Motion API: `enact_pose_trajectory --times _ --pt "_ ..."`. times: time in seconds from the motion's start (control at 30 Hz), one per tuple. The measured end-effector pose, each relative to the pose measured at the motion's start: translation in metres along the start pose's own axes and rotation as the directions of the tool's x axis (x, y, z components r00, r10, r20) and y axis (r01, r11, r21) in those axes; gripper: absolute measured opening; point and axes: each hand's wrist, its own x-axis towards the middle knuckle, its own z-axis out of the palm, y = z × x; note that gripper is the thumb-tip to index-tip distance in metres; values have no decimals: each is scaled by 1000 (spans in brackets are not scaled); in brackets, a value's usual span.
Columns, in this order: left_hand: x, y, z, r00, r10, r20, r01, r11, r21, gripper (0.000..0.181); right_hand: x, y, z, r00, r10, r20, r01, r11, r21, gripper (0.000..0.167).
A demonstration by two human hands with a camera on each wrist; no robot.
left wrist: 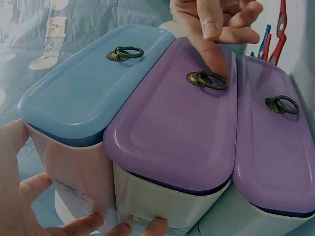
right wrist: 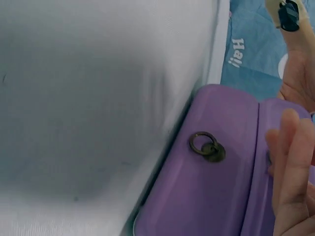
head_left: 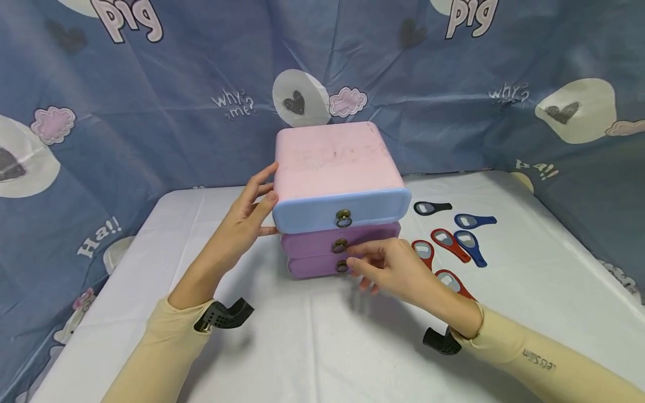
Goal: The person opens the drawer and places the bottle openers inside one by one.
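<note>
A small three-drawer box stands on the table with a pink top, a blue upper drawer and two purple drawers below. All three drawer fronts look closed, each with a bronze ring pull. Spread over the box's left side, my left hand touches it with its fingers. My right hand is in front of the box. Its index fingertip touches the ring pull of the middle purple drawer, with the thumb apart from the ring. Lower down, the bottom drawer's ring pull hangs free.
Several small magnifier-shaped pieces lie right of the box, among them a black one, a blue one and a red one. A white cloth covers the table. Behind it hangs a printed blue curtain.
</note>
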Motion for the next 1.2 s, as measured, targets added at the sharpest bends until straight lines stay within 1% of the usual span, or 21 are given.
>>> enact_pose_trajectory --times 0.13,0.33,0.5,0.67,0.8,0.93,1.0,1.07,1.2 --pt "-1 -1 1 1000 -1 4 1 1000 -2 58 2 2 4 1000 18 -5 -17 998 55 28" --pt "1 -1 1 1000 1 2 -1 1000 4 58 2 7 5 999 38 -21 -35 994 104 29" --pt "0 0 0 1000 0 4 0 1000 6 58 3 5 6 999 40 -21 -37 988 151 29" --pt "-1 1 -1 1000 -3 -4 3 1000 8 58 4 1 6 999 47 -14 -42 974 221 27" --pt "-1 1 -1 1000 -4 -5 4 1000 6 58 4 0 6 998 55 -33 -44 960 276 27" --pt "-1 1 0 1000 -7 -4 7 1000 11 58 5 -1 7 999 17 -33 -6 944 329 29" --pt "-1 1 0 1000 -10 -3 10 1000 12 58 5 -1 8 999 -13 -37 24 950 312 29" --pt "-1 1 0 1000 -9 -2 9 1000 11 58 5 -1 9 998 -45 -50 57 960 273 28" --pt "0 0 -1 1000 -5 0 5 1000 13 58 8 -2 8 991 -98 -92 111 982 152 21"
